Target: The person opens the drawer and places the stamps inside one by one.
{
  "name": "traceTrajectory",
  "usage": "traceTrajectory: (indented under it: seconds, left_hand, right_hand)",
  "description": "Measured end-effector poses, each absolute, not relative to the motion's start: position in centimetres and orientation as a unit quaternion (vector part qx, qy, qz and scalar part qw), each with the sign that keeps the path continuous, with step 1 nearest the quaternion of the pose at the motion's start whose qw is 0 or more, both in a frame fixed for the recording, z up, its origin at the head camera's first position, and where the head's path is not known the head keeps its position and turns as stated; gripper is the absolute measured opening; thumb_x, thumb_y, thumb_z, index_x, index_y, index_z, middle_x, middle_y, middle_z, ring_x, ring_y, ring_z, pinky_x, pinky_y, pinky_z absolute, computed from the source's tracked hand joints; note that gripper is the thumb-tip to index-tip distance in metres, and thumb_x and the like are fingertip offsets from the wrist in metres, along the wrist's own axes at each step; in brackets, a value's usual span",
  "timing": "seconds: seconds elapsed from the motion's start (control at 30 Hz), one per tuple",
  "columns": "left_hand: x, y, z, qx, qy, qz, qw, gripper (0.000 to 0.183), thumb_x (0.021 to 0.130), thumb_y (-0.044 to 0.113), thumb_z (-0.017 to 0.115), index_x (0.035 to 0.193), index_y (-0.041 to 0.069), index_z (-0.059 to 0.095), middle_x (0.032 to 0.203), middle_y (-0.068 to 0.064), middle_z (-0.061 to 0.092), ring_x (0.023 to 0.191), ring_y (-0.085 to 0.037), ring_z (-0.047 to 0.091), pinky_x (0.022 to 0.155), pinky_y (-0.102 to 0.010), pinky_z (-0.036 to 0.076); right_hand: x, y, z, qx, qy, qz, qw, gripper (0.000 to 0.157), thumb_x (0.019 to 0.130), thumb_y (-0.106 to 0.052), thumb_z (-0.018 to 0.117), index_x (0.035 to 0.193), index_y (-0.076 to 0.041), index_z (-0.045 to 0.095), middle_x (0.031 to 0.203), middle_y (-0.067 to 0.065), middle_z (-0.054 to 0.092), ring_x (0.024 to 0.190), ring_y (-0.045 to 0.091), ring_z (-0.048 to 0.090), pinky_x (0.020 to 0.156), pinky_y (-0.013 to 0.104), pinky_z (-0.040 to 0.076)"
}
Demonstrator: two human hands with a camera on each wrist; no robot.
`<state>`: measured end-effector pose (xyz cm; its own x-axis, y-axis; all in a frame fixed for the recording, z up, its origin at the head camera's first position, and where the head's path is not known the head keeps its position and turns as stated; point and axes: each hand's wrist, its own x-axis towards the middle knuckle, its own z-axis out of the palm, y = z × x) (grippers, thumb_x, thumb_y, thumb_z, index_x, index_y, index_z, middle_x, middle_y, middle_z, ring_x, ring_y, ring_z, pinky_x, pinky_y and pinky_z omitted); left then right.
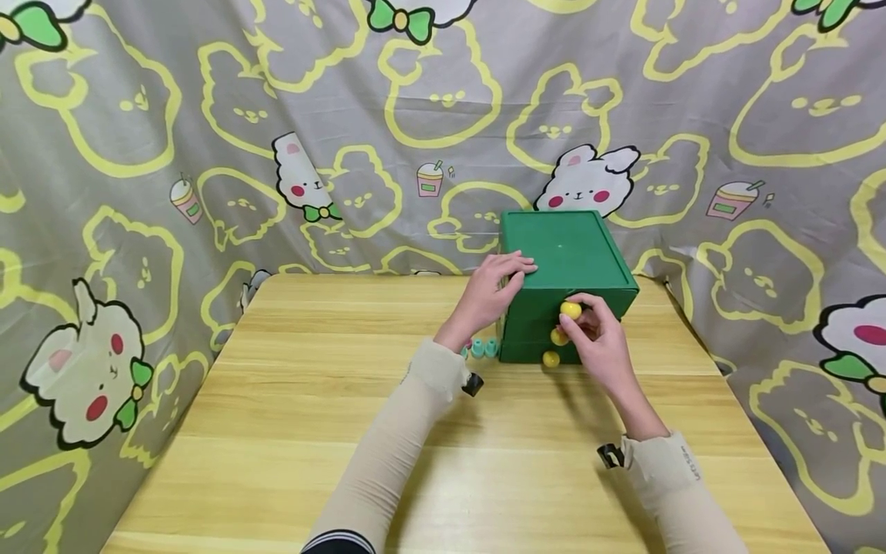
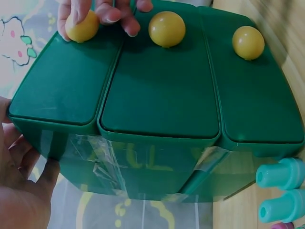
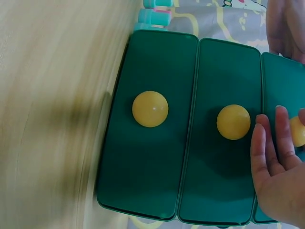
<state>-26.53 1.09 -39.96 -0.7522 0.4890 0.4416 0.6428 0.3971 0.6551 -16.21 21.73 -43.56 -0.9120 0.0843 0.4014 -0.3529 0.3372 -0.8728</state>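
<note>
Poking out, the top yellow knob (image 1: 571, 309) sits pinched in the right grip (image 1: 604, 348); beneath are two lower knobs (image 1: 551, 358) on the same green cabinet (image 1: 562, 250). Leftward, the left grip (image 1: 493, 288) lies over its top edge, fingers extended. Only the left-wrist view clearly shows tape (image 2: 106, 164) on its side.

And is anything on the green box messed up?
Yes, the clear tape on the side of the box looks wrinkled and messy where it crosses the gaps between drawers. Nothing looks spilled.

The right wrist view's edge cuts off the top yellow knob (image 3: 297, 131).
</note>
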Motion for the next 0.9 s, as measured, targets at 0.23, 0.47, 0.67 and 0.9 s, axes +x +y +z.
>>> traceTrajectory:
  seconds: [0.23,0.47,0.67,0.9]
  left_hand:
    - [-26.6,1.0,-40.0,-0.343,-0.831,-0.43,0.088,0.033,0.111,0.027,0.047,0.133,0.017,0.071,0.146,0.004,0.062,0.149,-0.011,0.04,0.125,-0.039,0.032]
    - [-26.4,1.1,-39.9,-0.345,-0.83,-0.429,0.087,0.034,0.112,0.027,0.047,0.134,0.017,0.07,0.147,0.004,0.062,0.15,-0.011,0.04,0.125,-0.04,0.032]
    - [-26.4,1.1,-40.0,-0.347,-0.832,-0.425,0.088,0.035,0.112,0.028,0.046,0.135,0.017,0.069,0.147,0.004,0.062,0.15,-0.012,0.039,0.125,-0.039,0.031]
    - [-26.4,1.1,-40.1,-0.343,-0.833,-0.426,0.086,0.036,0.112,0.03,0.045,0.136,0.017,0.069,0.148,0.004,0.061,0.15,-0.011,0.039,0.125,-0.039,0.031]
  right_hand:
    - [-14.4,20.5,-41.1,0.087,-0.827,0.519,0.198,0.035,0.099,0.001,0.066,0.132,0.007,0.054,0.092,0.023,0.065,0.079,0.026,0.067,0.074,0.01,0.051]
    - [-13.9,20.6,-40.8,0.086,-0.84,0.499,0.198,0.037,0.1,-0.001,0.066,0.134,0.004,0.054,0.094,0.021,0.065,0.079,0.005,0.062,0.074,0.008,0.049]
    - [-14.9,21.7,-42.5,0.078,-0.851,0.485,0.187,0.04,0.102,-0.007,0.065,0.14,-0.003,0.054,0.101,0.019,0.066,0.087,-0.002,0.058,0.075,0.007,0.047]
    - [-15.4,22.4,-43.6,0.085,-0.857,0.471,0.19,0.044,0.101,-0.006,0.066,0.143,-0.006,0.054,0.103,0.018,0.067,0.089,-0.003,0.057,0.073,0.009,0.047]
